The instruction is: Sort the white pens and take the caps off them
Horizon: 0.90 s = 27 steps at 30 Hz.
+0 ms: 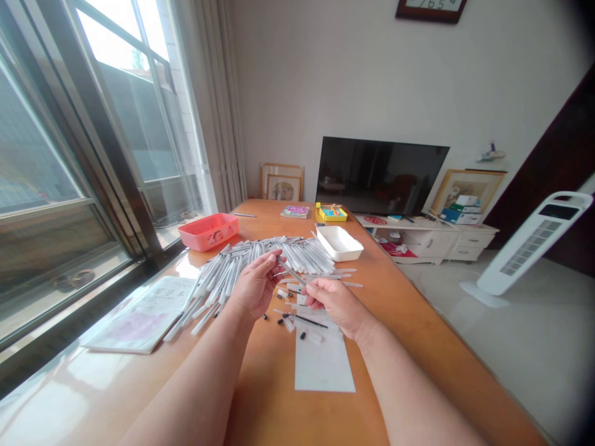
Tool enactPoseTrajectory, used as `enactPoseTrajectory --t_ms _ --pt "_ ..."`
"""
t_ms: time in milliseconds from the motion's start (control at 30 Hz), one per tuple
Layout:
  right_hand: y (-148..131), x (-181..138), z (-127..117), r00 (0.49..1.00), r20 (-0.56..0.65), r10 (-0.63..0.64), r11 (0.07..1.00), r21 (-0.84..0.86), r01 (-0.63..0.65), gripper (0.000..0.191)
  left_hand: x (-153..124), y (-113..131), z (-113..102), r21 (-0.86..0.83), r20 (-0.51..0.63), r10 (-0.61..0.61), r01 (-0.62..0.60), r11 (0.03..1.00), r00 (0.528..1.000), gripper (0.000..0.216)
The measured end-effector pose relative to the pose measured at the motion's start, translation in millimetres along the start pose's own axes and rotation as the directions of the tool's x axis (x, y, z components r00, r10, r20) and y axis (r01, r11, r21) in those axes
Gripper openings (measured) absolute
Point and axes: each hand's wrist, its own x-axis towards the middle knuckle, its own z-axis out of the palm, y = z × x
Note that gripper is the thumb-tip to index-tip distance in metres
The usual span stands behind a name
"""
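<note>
A slim grey pen (292,271) slants between my two hands above the table. Its upper end is pinched in my left hand (258,280), and the fingers of my right hand (333,301) close on its lower end. Below them, loose black caps (303,336), clear plastic pieces and a dark pen refill (304,321) lie on and around a white paper sheet (323,367). Behind my hands spreads a large heap of clear-barrelled pens (304,255), with more of them fanned out to the left (218,279).
A pink basket (209,231) stands at the back left and a white tray (340,243) at the back right. On the left lies a notebook (139,316). Farther back on the wooden table (418,371) are a booklet (295,212) and a yellow box (333,213).
</note>
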Motion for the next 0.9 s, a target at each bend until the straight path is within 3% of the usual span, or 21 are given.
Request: enactPoseTrajectory --t_ms 133,267,500,733,900 --pt "-1.3 -1.0 -1.5 1.0 0.008 0.01 0.999 0.04 -0.011 0.039 2.4 -1.0 -1.5 -0.03 0.008 -0.022 0.022 0.999 1.0 0.028" --pt "-0.6 -0.3 -1.6 1.0 -0.025 -0.007 0.999 -0.042 0.006 0.038 6.6 -3.2 -5.4 -0.023 -0.045 -0.023 0.022 0.999 0.999 0.025" --pt "2.8 2.2 1.3 0.972 -0.133 -0.195 0.96 -0.229 0.162 0.029 8.3 -4.6 -9.4 0.068 -0.118 0.019 -0.011 0.998 0.993 0.03" --pt "-2.5 0.3 -9.0 0.978 -0.185 -0.095 0.993 0.058 0.107 0.029 3.0 -2.0 -4.9 0.289 -0.07 0.081 -0.058 0.956 0.994 0.036" --pt "-4.7 1.9 -10.3 0.974 -0.222 -0.034 0.929 0.354 0.113 0.03 -0.2 -7.1 -3.4 0.438 0.007 0.107 -0.1 0.893 0.994 0.035"
